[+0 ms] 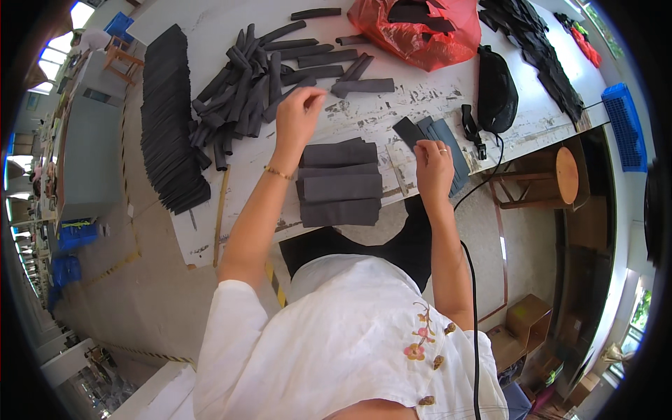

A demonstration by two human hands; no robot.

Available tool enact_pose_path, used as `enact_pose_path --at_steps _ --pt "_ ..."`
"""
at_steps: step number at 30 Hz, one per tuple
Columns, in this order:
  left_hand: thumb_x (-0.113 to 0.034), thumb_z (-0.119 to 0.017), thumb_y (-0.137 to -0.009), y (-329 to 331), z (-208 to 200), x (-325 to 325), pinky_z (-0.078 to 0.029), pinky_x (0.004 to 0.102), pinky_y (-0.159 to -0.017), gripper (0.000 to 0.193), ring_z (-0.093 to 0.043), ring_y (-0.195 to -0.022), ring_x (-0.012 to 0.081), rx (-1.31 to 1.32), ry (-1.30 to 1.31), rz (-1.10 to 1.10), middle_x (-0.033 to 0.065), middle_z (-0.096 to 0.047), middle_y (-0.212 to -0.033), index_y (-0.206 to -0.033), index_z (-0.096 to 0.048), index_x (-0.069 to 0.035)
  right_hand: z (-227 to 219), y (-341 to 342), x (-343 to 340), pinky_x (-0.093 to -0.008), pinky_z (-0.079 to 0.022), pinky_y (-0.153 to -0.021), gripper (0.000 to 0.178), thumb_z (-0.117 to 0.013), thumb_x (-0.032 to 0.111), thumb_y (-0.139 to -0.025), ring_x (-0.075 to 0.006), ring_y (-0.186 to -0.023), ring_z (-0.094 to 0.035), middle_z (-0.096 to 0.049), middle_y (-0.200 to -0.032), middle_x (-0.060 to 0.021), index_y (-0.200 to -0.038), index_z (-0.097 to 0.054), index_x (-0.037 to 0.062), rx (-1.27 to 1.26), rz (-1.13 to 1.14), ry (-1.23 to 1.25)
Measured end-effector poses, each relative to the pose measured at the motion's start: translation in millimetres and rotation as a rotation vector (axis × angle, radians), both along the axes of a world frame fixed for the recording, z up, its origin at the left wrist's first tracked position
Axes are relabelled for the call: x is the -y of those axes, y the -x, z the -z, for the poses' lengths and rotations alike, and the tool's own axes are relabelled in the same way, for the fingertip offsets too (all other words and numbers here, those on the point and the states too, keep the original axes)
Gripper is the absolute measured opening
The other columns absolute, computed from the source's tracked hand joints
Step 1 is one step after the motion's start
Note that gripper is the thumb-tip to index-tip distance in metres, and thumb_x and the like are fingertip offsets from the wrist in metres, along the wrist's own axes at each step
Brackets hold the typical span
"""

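Our left hand half-curled, dark rolls at 11 o'clock, right hand loosely curled over flat strips, any hold unclear

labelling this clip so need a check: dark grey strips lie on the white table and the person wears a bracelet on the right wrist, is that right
Not quite: the bracelet is on the wrist of the left hand, as the head view shows. Dark grey strips do lie on the white table.
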State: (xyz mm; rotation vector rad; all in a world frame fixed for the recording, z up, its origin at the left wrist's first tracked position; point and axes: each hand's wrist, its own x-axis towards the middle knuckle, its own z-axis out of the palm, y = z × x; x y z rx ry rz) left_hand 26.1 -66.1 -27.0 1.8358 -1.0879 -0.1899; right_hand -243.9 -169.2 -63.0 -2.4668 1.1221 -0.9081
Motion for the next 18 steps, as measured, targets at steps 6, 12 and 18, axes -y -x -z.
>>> enact_pose_path --at_steps 6,12,18 --pt "-0.017 -0.072 -0.079 20.8 22.5 108.7 -0.049 0.0391 -0.08 0.014 -0.06 -0.097 0.0255 0.592 -0.033 0.145 0.0104 -0.064 -0.091 -0.085 -0.066 -0.006 17.1 -2.5 4.9 -0.0387 -0.041 -0.08 0.041 -0.071 0.027 -0.077 -0.0259 -0.097 -0.051 -0.055 -0.1 -0.0067 -0.111 -0.061 0.0063 -0.459 0.066 0.114" --pt "-0.013 -0.068 -0.081 13.5 58.2 127.6 -0.051 0.0404 -0.07 0.014 -0.063 -0.081 0.0268 0.817 -0.244 0.185 0.0093 -0.066 -0.082 -0.094 -0.07 -0.01 29.7 -10.4 6.2 -0.0373 -0.042 -0.078 0.022 -0.065 0.016 -0.08 -0.0252 -0.092 -0.052 -0.056 -0.096 -0.0091 -0.095 -0.064 0.0002 -0.655 -0.042 0.27" --pt "-0.019 -0.062 -0.089 9.3 40.1 89.2 -0.053 0.0381 -0.057 0.015 -0.067 -0.062 0.0273 0.376 -0.112 0.067 0.0108 -0.068 -0.072 -0.091 -0.069 -0.006 6.9 -7.6 18.3 -0.0397 -0.044 -0.076 0.026 -0.056 -0.002 -0.077 -0.0292 -0.087 -0.054 -0.057 -0.09 -0.0109 -0.102 -0.062 0.0012 -0.15 0.002 0.16"
